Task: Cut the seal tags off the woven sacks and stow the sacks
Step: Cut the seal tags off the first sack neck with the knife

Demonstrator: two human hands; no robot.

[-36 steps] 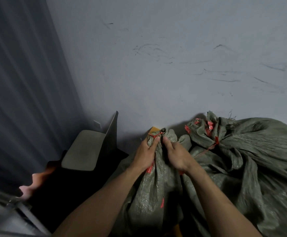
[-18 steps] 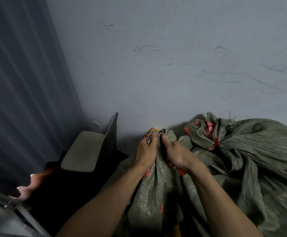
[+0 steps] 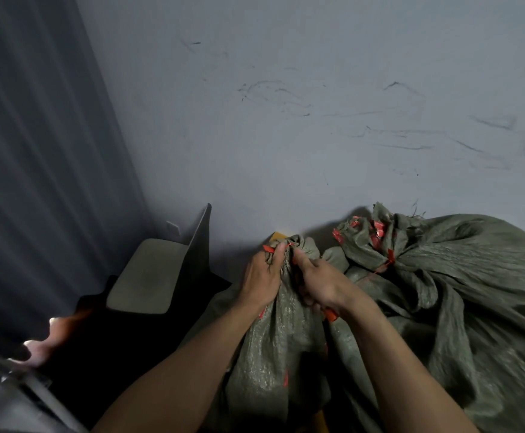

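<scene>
Woven sack [image 3: 270,339], soft and slippery, grips best at its bunched neck: left hand [image 3: 262,282] clamps there below the seal tag [image 3: 267,248], right hand [image 3: 323,285] pinches at three o'clock.

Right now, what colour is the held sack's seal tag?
Red seal tag, clearest in head view.

coarse woven sack [image 3: 273,332], matt scuffed wall [image 3: 286,135]

A tied sack [image 3: 286,307] stands left of another sack [image 3: 458,276], both against the wall [image 3: 286,135].
</scene>
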